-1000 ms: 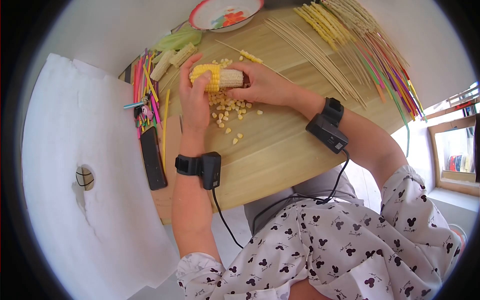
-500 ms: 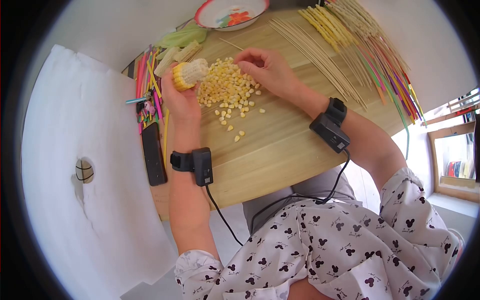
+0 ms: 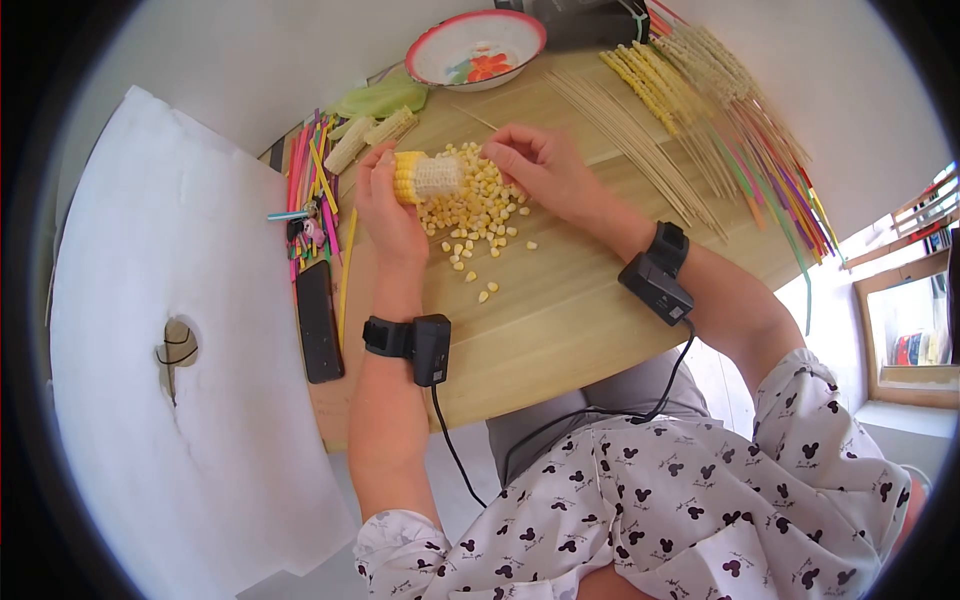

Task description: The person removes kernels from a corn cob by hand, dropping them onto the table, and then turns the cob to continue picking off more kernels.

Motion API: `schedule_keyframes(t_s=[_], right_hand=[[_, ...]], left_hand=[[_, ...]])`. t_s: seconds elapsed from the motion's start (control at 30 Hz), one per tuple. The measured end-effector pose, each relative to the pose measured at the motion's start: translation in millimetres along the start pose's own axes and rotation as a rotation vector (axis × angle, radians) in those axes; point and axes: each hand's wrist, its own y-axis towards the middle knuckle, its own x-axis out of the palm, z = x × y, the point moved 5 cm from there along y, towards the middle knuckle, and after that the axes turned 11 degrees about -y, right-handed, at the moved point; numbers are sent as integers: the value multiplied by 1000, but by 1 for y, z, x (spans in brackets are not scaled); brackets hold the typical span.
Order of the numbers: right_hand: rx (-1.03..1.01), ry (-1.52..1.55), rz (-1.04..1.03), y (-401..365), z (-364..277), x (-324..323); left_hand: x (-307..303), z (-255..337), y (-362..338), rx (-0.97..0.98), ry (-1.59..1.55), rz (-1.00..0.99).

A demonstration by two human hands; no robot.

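My left hand (image 3: 393,215) is wrapped round a corn cob (image 3: 437,177). Yellow kernels still cover the end in my palm, while the end towards my right hand is stripped to pale cob. My right hand (image 3: 545,172) is closed, thumb and fingers pinched together just right of the cob's bare end; what they hold, if anything, is hidden. Loose corn kernels (image 3: 482,208) lie heaped on the table under and between both hands, with several scattered nearer me. A thin stick (image 3: 474,117) slants towards the knuckles of my right hand.
Bare cobs (image 3: 390,127) and a green husk (image 3: 378,97) lie behind my left hand. A red-rimmed enamel bowl (image 3: 476,50) stands at the back. Wooden skewers (image 3: 640,145) and kernel-threaded sticks (image 3: 640,85) lie right; coloured straws (image 3: 318,170) and a black phone-like slab (image 3: 318,320) lie left.
My left hand has brought the cob to the right, closer to my right hand, and turned it more level. My right hand stays pinched above the heap. The whole view has shifted slightly.
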Motion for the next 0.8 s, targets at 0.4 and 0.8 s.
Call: schedule_keyframes(t_s=[0.4,0.8], right_hand=[[-20,6,-337,-11,-7,25],[326,628,-360,-8,-6,35]], left_hand=[[39,20,-18,339,653,-332],[53,39,-13,221,624,-198]])
